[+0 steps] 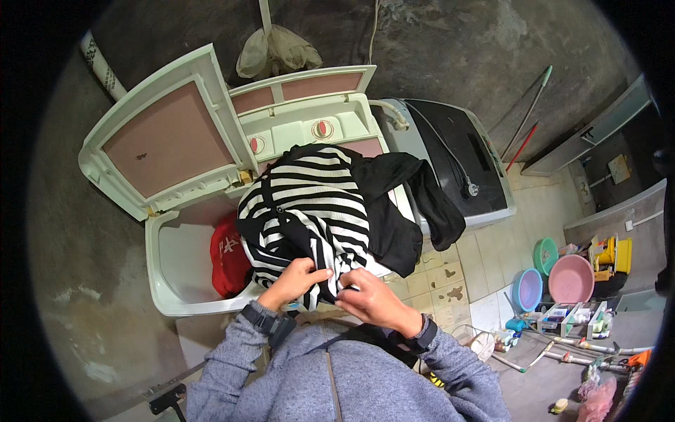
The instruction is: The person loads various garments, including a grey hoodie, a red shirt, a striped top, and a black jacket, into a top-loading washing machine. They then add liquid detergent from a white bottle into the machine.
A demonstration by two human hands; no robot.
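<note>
A black-and-white striped garment (316, 182) lies over the top of a washing machine (184, 308) with raised lids. My left hand (298, 279) pinches the garment's near edge between thumb and fingers. Just to its right, my right hand (374, 300) grips the same edge with bent fingers. Black fabric (393, 211) spreads to the right of the stripes, and part of it hangs over a second machine's edge. A red cloth with white marks (227, 258) sits in the open tub at left, partly under the striped garment.
The large raised lid (169, 137) stands at back left. A grey top-loading washing machine (459, 158) with a loose plug on it adjoins at right. Farther right are a pink basin (571, 279), a blue basin (527, 290), a rack of bottles and floor pipes. Two poles lean on the wall.
</note>
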